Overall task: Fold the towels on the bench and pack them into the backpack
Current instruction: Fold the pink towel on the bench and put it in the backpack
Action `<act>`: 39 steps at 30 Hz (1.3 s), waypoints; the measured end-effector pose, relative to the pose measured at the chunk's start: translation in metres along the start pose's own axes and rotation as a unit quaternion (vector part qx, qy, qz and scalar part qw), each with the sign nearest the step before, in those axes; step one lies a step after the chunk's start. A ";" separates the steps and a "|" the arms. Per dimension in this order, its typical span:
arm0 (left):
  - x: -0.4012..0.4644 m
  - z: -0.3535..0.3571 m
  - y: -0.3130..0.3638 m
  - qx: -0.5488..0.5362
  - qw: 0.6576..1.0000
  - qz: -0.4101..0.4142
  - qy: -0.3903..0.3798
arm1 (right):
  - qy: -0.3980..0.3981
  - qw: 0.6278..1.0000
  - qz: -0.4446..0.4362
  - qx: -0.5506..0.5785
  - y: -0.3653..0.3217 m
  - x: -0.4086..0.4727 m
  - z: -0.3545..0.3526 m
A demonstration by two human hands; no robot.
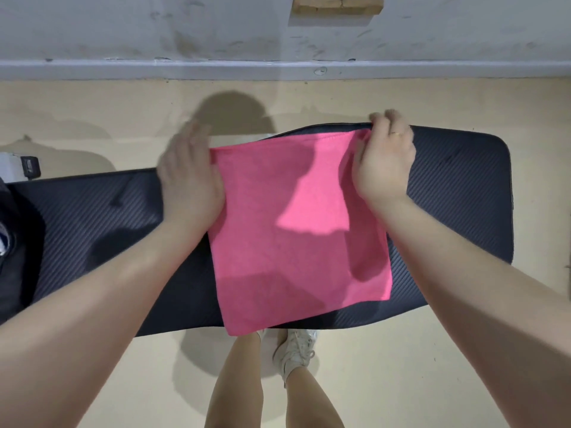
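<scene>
We see one white sneaker (296,350) nearest us, on the floor below the bench edge. Above it, one black padded bench (448,193) carries one pink towel (296,230), spread flat, its near corner hanging over the bench's front edge. Two hands at the towel's far corners: left hand (188,180) lies on the left corner, grip unclear; right hand (384,162) pinches the right one. One dark bag (15,242) sits at far left.
</scene>
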State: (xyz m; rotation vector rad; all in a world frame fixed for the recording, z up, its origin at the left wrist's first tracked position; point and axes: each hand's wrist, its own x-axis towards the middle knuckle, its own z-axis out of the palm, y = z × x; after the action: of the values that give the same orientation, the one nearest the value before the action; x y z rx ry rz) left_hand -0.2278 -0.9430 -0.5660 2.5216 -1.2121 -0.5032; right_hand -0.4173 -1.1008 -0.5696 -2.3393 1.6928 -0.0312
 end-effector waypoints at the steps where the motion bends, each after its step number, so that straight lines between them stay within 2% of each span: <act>1: -0.011 0.005 0.005 -0.004 0.997 0.071 -0.021 | 0.015 0.998 -0.063 0.003 -0.005 -0.017 0.002; 3: -0.039 0.019 0.015 -0.025 0.976 0.203 -0.070 | -0.001 0.987 -0.159 0.039 -0.015 -0.060 0.014; 4: -0.054 0.028 0.018 -0.024 0.967 0.233 -0.097 | -0.021 0.981 -0.188 0.051 -0.019 -0.084 0.022; 7: -0.093 0.052 0.008 0.041 0.961 0.228 -0.153 | -0.112 0.961 -0.249 0.033 -0.010 -0.138 0.046; 10: -0.107 0.063 -0.015 0.148 0.950 0.222 -0.164 | -0.145 0.947 -0.285 -0.038 0.027 -0.149 0.057; 13: -0.106 0.066 -0.022 0.179 0.943 0.239 -0.149 | -0.141 0.953 -0.256 -0.077 0.065 -0.138 0.053; 16: -0.108 0.067 -0.015 0.186 0.947 0.219 -0.146 | -0.158 0.973 -0.147 -0.085 0.101 -0.133 0.038; 18: -0.111 0.066 -0.011 0.176 0.953 0.197 -0.151 | -0.183 0.975 -0.105 -0.064 0.115 -0.138 0.028; 22: -0.128 0.052 0.001 0.091 0.978 0.104 -0.158 | -0.164 0.985 -0.040 0.027 0.120 -0.155 0.006; 27: -0.177 0.037 0.015 0.006 0.992 -0.104 -0.072 | -0.179 0.962 0.076 0.190 0.111 -0.171 -0.004; 30: -0.200 0.039 0.019 -0.102 0.965 -0.239 -0.047 | -0.151 0.956 0.109 0.226 0.106 -0.171 -0.005; 33: -0.215 0.045 0.023 -0.203 0.924 -0.323 -0.018 | -0.116 0.960 0.081 0.243 0.107 -0.169 -0.014; 36: -0.216 0.046 0.027 -0.199 0.894 -0.402 -0.003 | -0.148 0.945 0.114 0.267 0.111 -0.170 -0.021; 39: -0.212 0.045 0.024 -0.160 0.882 -0.439 -0.053 | -0.192 0.948 0.179 0.181 0.117 -0.172 -0.017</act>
State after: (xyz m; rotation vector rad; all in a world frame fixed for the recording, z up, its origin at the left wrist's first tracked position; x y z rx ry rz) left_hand -0.3873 -0.7941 -0.5581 2.6276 0.0952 -0.9468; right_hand -0.5847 -0.9770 -0.5565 -1.6272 1.7074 0.1576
